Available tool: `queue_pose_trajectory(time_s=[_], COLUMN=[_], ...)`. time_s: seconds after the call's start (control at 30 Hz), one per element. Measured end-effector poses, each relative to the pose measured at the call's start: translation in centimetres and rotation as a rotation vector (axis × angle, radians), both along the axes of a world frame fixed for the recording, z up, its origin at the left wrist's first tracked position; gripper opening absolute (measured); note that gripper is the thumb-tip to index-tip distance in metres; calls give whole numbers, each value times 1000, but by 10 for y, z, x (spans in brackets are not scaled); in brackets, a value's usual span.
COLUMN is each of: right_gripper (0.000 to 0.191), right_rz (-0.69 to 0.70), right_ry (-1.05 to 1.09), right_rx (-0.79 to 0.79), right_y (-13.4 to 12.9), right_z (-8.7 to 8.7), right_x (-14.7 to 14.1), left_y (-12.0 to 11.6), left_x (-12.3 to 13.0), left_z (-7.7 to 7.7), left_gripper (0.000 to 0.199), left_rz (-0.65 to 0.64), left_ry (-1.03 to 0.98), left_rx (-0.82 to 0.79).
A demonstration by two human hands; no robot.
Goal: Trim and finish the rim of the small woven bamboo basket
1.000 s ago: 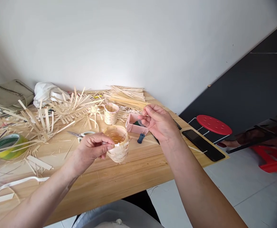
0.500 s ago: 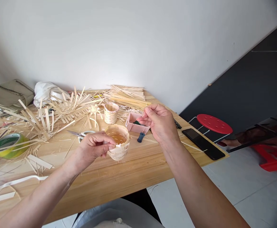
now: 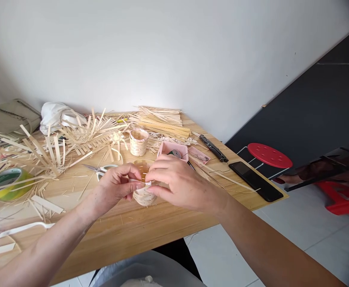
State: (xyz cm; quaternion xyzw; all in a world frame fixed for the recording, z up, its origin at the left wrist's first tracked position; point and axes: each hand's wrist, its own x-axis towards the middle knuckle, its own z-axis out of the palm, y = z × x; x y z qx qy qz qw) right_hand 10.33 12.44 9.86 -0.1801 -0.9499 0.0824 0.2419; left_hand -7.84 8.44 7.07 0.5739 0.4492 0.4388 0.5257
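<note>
Both hands (image 3: 117,185) (image 3: 178,183) close fingers on the woven basket (image 3: 142,198) (rim hidden), pink tray (image 3: 164,150) behind.

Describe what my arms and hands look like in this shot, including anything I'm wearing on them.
Both the left hand and the right hand are bare, with no gloves or visible rings. The left forearm and right forearm are also bare as far as the view reaches, with no sleeve, watch or bracelet showing.
</note>
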Motion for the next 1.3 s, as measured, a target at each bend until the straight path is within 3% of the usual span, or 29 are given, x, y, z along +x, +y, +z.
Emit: queue_pose_trajectory(time_s=[0.13, 0.37, 0.83, 1.3], right_gripper=[18, 17, 18, 16], right_rz=[39, 56, 45, 26], right_ry=[49, 136, 181, 138], right_rx=[5, -58, -109, -29], right_y=[5, 8, 8, 5], right_z=[-11, -14, -16, -13], right_x=[2, 4, -1, -2], left_y=[1, 1, 3, -1], left_x=[1, -7, -9, -9], left_z=[1, 1, 8, 7], left_gripper=[25, 22, 22, 23], left_rz=[-28, -142, -112, -57], left_ry=[-2, 22, 68, 122], left_rx=[-22, -20, -112, 89])
